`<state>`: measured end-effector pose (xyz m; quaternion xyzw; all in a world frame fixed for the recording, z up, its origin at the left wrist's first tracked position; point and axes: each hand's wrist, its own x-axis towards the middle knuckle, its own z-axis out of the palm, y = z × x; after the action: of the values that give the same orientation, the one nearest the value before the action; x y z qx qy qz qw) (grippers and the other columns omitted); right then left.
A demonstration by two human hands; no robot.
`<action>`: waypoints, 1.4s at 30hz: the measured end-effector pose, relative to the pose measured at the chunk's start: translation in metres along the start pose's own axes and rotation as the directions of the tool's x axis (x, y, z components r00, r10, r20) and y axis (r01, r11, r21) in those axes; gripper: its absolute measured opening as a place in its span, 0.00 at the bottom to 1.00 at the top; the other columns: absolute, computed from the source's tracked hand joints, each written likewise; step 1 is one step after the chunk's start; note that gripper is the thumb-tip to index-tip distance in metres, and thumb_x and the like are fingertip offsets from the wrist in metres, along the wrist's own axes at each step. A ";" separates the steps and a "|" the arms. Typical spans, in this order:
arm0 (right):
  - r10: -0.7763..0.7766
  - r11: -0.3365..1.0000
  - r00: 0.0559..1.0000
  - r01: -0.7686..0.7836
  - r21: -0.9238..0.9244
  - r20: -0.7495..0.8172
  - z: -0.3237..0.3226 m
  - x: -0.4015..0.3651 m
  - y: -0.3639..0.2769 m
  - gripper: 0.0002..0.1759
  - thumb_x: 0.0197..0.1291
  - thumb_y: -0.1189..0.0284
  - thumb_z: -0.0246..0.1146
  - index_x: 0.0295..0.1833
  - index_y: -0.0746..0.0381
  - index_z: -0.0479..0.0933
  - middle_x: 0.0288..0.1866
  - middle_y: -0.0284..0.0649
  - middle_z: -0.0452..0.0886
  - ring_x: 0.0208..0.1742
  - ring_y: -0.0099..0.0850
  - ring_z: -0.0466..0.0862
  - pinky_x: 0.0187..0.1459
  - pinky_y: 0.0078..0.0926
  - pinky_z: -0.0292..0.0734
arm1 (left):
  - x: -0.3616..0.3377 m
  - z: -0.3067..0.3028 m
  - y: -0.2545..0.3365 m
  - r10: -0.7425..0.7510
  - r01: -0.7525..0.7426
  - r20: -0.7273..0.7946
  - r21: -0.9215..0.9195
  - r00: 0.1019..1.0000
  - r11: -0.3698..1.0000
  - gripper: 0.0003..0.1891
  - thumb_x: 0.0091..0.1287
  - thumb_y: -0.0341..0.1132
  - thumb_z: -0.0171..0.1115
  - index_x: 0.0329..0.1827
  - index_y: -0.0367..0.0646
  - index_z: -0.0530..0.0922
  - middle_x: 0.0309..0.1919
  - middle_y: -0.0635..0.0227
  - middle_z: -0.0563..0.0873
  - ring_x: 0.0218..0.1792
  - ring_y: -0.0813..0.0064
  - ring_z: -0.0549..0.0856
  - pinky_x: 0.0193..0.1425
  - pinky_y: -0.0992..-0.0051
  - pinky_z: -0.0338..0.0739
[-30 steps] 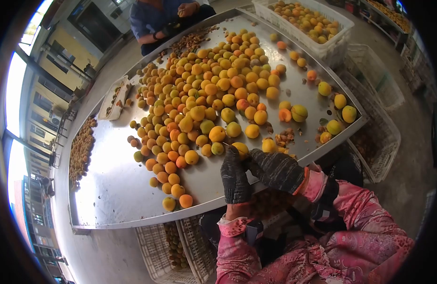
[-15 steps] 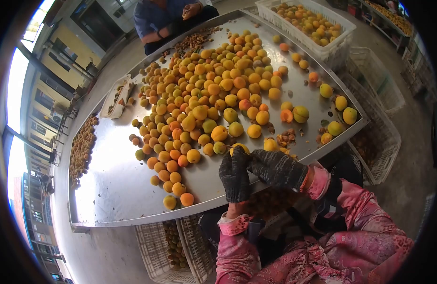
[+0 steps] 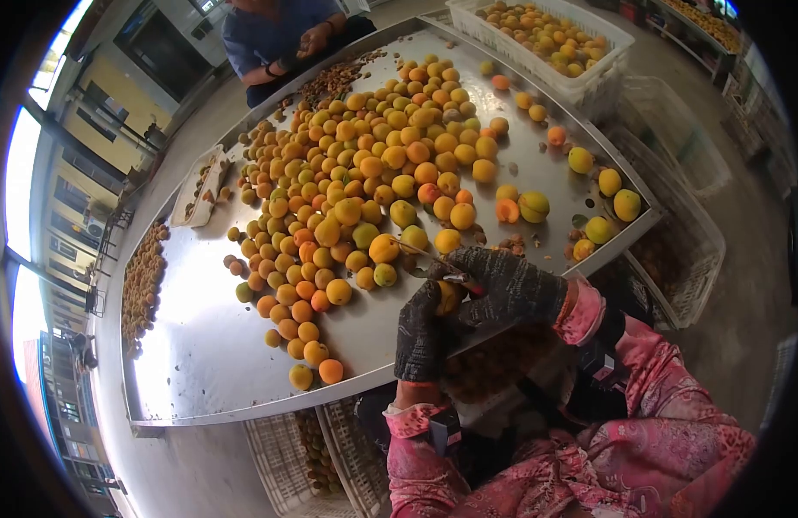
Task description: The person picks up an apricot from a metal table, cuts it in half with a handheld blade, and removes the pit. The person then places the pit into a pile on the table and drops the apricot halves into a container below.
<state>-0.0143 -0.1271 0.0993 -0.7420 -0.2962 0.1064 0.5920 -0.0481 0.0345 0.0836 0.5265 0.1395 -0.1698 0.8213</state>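
My left hand (image 3: 419,338), in a dark knitted glove, is closed around a yellow apricot (image 3: 449,298) at the table's near edge. Its fingers hide part of the fruit. Beside it, my right hand (image 3: 516,289), gloved alike, grips a thin, long tool (image 3: 427,256) that looks like a slim blade or rod, with a bit of red near the fingers. The tool's shaft points up and left over the table, across the held apricot. A large heap of apricots (image 3: 347,186) lies just beyond both hands.
The metal table (image 3: 209,345) has a raised rim. Pits are piled at its left (image 3: 144,285) and far side (image 3: 330,82). A white tray (image 3: 192,207) stands left. A crate of apricots (image 3: 619,65) is at the back right. Opposite sits a person in a blue shirt (image 3: 252,43).
My hands have turned, and the tool in my right hand now shows plainly. The apricot sits lower, between the gloves. The whole view has shifted slightly; the other person's hands have moved.
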 end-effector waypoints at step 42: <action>-0.244 0.898 0.940 0.126 -0.421 -0.238 0.026 0.006 0.000 0.26 0.36 0.62 0.73 0.41 0.61 0.73 0.35 0.41 0.74 0.35 0.41 0.77 0.36 0.34 0.73 | -0.004 0.008 -0.019 0.416 -0.408 -0.004 0.180 0.910 0.895 0.18 0.68 0.43 0.47 0.51 0.39 0.73 0.43 0.61 0.79 0.44 0.71 0.80 0.45 0.74 0.78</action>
<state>-0.0227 -0.1022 0.0932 -0.8226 -0.2933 -0.1214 0.4718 -0.0595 0.0208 0.0733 0.6178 0.0268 0.0074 0.7858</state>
